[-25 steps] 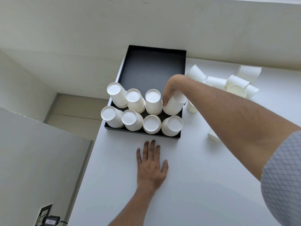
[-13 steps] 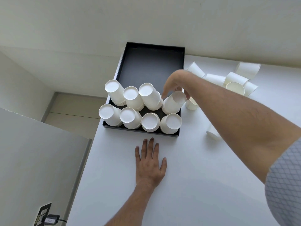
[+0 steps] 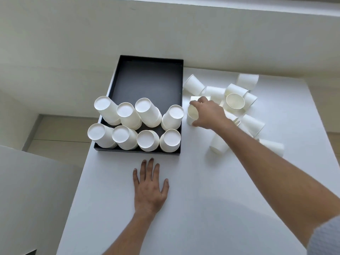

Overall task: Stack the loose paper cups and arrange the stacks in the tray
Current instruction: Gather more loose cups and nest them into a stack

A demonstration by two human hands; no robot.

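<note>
A black tray [image 3: 147, 78] sits at the table's far left with several upside-down stacks of white paper cups [image 3: 139, 124] in two rows along its near end. Its far half is bare. To the right of the tray lies a heap of loose white paper cups [image 3: 237, 100], most on their sides. My right hand [image 3: 207, 115] reaches over the table and its fingers curl around one loose cup [image 3: 192, 112] just beside the tray's right wall. My left hand [image 3: 150, 188] rests flat on the table, palm down with fingers spread, a little in front of the tray.
The white table [image 3: 202, 208] ends on the left near the tray and on the right past the cup heap. A pale wall rises behind it. Below on the left are the floor and a grey surface.
My right hand has left the right-hand stack in the tray's second row and moved right, out of the tray, onto a loose cup. My left hand has stayed flat.
</note>
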